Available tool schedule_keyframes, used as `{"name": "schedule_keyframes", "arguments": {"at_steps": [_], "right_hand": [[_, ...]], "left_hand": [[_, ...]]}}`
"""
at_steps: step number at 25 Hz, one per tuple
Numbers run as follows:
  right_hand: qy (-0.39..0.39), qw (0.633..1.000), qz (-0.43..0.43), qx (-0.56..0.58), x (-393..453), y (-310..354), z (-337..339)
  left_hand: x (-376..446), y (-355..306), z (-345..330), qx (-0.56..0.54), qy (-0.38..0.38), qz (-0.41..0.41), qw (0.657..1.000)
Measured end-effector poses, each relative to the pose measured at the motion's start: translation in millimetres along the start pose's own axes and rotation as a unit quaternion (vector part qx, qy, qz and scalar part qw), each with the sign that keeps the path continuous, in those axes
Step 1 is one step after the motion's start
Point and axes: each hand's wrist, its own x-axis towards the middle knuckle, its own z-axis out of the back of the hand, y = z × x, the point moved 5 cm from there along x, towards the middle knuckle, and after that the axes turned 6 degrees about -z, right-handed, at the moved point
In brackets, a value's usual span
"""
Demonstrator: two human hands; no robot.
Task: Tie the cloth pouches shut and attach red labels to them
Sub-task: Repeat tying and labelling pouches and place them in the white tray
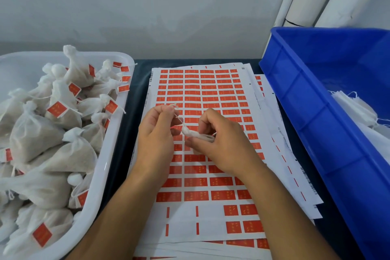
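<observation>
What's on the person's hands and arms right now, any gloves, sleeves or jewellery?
Nothing is worn. The left hand and right hand are bare, with no gloves, and no rings show on the fingers. Both forearms are bare to the frame's bottom edge: no sleeves, watch or bracelet in view.

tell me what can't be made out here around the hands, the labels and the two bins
- Pouch, head view: mostly hidden by the right hand; knot state unclear.
- String end: lost in the left hand.
- Label sheet print: too small to read.
- Blue bin contents: cut off by the right edge.
- White tray: cut off at left.
</observation>
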Motion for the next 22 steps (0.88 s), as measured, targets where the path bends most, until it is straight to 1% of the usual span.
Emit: {"name": "schedule_keyframes", "arguments": {"at_steps": [6, 9, 11, 13, 14, 16, 18, 19, 20, 22], "right_hand": [[0.004, 1.000, -0.022, 0.010, 0.0, -4.0, -1.8], [0.010, 0.999, -0.041, -0.009, -0.1, -6.0, 3.3], [-0.021, 0.997, -0.067, -0.038, 2.6, -15.2, 17.3], [-0.053, 0.988, -0.115, -0.089, 4.5, -32.2, 40.5], [-0.055, 0.981, -0.144, -0.118, 3.8, -42.3, 52.6], [-0.038, 0.967, -0.195, -0.159, -0.6, -63.3, 72.3], [-0.014, 0.957, -0.234, -0.170, -8.6, -80.5, 84.5], [-0.006, 0.953, -0.249, -0.173, -12.0, -86.3, 87.3], [-0.004, 0.949, -0.259, -0.178, -14.5, -90.7, 88.8], [-0.016, 0.945, -0.260, -0.197, -14.2, -94.4, 88.1]], "left_hand": [[-0.9, 1.3, 0.0, -0.003, 0.001, -0.005, 1.000], [0.8, -2.7, 2.7, 0.020, -0.008, -0.037, 0.999], [1.0, -5.0, 4.2, 0.058, -0.005, -0.068, 0.996], [-2.4, -8.1, 1.6, 0.125, 0.004, -0.105, 0.987], [-5.6, -11.0, -0.4, 0.169, 0.008, -0.128, 0.977], [-12.8, -18.4, -5.5, 0.247, 0.024, -0.200, 0.948], [-23.0, -24.3, -16.3, 0.318, 0.093, -0.286, 0.899], [-28.2, -23.7, -22.6, 0.361, 0.143, -0.304, 0.870], [-33.0, -20.3, -28.4, 0.407, 0.195, -0.302, 0.840], [-42.2, -6.9, -36.8, 0.483, 0.287, -0.263, 0.785]]}}
